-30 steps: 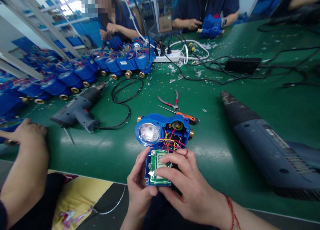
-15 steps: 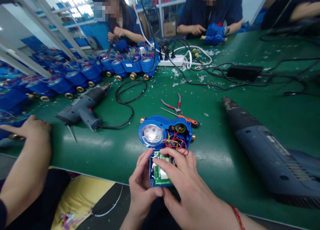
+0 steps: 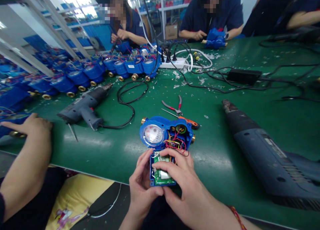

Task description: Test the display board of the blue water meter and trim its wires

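The right hand (image 3: 186,178) covers the right part of the circuit board (image 3: 156,179) and some of its display (image 3: 164,174), whose characters cannot be read. The left hand (image 3: 140,180) hides the underside of the blue case (image 3: 151,177). Some wires (image 3: 175,143) pass out of sight behind the right hand. The markings on the dial (image 3: 153,135) are too small to read, as is the far white label (image 3: 131,66). The right-hand heat gun (image 3: 265,153) and, at left, a co-worker's forearm (image 3: 27,166) are cut off by the picture's edges.
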The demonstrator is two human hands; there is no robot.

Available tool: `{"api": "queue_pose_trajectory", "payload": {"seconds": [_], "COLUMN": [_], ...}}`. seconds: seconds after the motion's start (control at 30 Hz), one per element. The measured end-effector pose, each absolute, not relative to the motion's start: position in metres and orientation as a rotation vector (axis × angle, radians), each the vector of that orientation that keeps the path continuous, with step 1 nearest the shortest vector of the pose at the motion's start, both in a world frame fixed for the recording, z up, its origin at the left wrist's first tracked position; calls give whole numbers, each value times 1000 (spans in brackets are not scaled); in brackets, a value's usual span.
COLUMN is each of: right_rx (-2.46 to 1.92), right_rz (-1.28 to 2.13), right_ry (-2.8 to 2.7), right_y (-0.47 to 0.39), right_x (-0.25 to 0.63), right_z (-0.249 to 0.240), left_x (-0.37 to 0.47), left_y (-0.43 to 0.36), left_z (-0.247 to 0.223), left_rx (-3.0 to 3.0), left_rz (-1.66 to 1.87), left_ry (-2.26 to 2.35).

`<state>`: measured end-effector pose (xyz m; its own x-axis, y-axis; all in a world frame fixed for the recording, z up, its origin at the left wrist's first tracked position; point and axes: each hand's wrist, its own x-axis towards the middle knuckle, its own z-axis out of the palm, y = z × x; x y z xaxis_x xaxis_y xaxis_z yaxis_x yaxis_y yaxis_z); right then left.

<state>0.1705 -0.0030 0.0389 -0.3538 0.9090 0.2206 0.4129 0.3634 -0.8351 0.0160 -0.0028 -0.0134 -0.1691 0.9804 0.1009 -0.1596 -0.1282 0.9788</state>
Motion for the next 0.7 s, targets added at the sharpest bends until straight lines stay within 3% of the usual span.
{"api": "queue_pose_trajectory", "payload": {"seconds": [0.7], "right_rx": [-1216], "right_rz": [1016], "right_ry": [-1844], "right_y": [-1], "right_x": [168], "right_z": [45], "left_x": [16], "left_y": [-2], "left_z": [-13], "left_rx": [1086], "left_rz": [1491], "left_ry": [1153]}}
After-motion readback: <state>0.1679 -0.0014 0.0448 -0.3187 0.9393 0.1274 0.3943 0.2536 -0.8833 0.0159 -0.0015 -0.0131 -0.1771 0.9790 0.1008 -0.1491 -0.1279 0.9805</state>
